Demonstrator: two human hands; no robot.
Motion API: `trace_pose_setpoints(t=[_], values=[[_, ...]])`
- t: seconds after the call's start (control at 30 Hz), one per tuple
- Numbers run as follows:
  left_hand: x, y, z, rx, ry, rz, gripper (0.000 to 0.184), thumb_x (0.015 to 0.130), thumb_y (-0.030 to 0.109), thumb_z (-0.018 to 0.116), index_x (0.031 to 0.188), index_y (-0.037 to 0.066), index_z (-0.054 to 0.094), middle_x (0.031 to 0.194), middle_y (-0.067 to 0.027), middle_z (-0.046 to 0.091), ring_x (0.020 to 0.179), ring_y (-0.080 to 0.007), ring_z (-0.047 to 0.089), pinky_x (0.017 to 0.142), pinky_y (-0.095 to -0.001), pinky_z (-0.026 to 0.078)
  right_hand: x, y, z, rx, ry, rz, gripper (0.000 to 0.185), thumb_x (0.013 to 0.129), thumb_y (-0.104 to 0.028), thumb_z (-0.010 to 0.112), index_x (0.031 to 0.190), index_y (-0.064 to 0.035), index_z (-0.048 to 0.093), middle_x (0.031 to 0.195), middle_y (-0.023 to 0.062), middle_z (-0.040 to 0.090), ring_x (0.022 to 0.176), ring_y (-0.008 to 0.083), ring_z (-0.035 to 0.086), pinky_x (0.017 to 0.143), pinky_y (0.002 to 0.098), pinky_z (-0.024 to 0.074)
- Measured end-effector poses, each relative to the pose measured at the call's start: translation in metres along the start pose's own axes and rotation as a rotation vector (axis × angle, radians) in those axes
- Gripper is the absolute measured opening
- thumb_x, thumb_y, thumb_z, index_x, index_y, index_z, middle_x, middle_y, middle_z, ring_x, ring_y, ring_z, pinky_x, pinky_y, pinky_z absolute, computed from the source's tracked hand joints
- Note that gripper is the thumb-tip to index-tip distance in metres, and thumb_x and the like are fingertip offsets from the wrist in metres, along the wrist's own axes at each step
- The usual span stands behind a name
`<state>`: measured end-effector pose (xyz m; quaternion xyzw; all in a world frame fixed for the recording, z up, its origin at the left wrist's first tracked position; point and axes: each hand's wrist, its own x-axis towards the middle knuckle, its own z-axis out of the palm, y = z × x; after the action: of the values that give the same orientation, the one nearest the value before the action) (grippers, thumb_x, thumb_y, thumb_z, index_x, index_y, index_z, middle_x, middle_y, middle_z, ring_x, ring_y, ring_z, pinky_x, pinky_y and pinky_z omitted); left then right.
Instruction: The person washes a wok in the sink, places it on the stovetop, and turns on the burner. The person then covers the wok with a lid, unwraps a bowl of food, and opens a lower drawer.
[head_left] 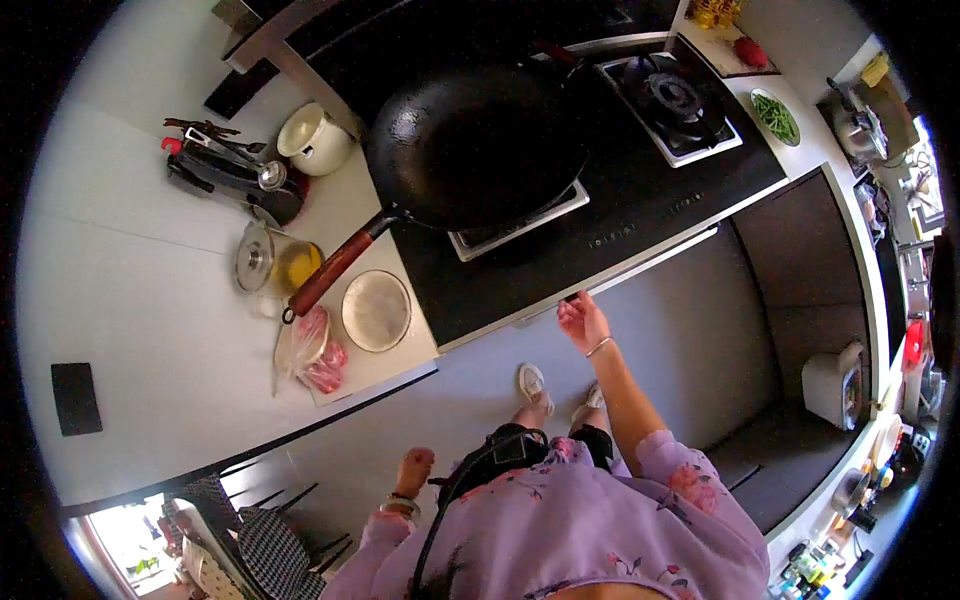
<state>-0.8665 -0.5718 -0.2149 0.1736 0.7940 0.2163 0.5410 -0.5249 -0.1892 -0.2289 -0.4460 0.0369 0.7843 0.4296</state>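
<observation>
My right hand (583,322) is just in front of the black stove's front edge (500,327), its fingers loosely bent and apart with nothing visible in them. Low on the left, beside my body, my left hand (415,472) is curled closed, and no object shows in it. A large black wok (480,145) rests on the left burner, its wooden handle (345,265) pointing toward the lower left over the counter. Beneath that handle are a round white-bottomed dish (376,311) and a plastic bag with something pink and red (322,360).
A glass pot (262,262), a cream pot (315,138) and a utensil holder (280,200) stand left of the wok. The right burner (672,95) has no pan. Green beans on a plate (775,117) lie right of it. Patterned chairs (275,550) are at the lower left.
</observation>
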Motion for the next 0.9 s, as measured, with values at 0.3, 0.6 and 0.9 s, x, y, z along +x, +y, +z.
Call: trace_pose_setpoints(t=[0.3,0.6,0.9], values=[[-0.042,0.032,0.032,-0.096,0.072,0.045,0.018,0.085,0.021,0.060,0.092,0.005,0.065,0.074,-0.0020,0.063,0.060,-0.0101,0.054,0.054,-0.0254,0.045,0.002,-0.011,-0.002,0.184,-0.222,0.230,0.035,0.092,-0.032,0.056,0.080,0.0005,0.055,0.081,0.0096,0.062,0.062,0.0166,0.058,0.055,0.0245,0.0492],[-0.075,-0.038,0.076,-0.391,-0.075,-0.063,0.019,0.086,0.022,0.061,0.093,0.004,0.064,0.076,-0.0030,0.063,0.062,-0.0099,0.054,0.055,-0.0237,0.045,0.015,-0.014,-0.013,0.149,-0.276,0.306,0.042,0.092,-0.043,0.056,0.084,-0.0013,0.058,0.078,0.0070,0.063,0.065,0.0144,0.058,0.054,0.0237,0.0472],[-0.105,0.012,0.119,-0.133,0.000,0.079,0.022,0.090,0.025,0.062,0.099,0.004,0.062,0.076,0.0001,0.059,0.066,-0.0089,0.052,0.059,-0.0236,0.044,0.016,-0.016,-0.018,0.131,-0.228,0.265,0.037,0.087,-0.035,0.067,0.073,-0.0078,0.046,0.077,0.0107,0.062,0.068,0.0182,0.060,0.052,0.0253,0.0476]])
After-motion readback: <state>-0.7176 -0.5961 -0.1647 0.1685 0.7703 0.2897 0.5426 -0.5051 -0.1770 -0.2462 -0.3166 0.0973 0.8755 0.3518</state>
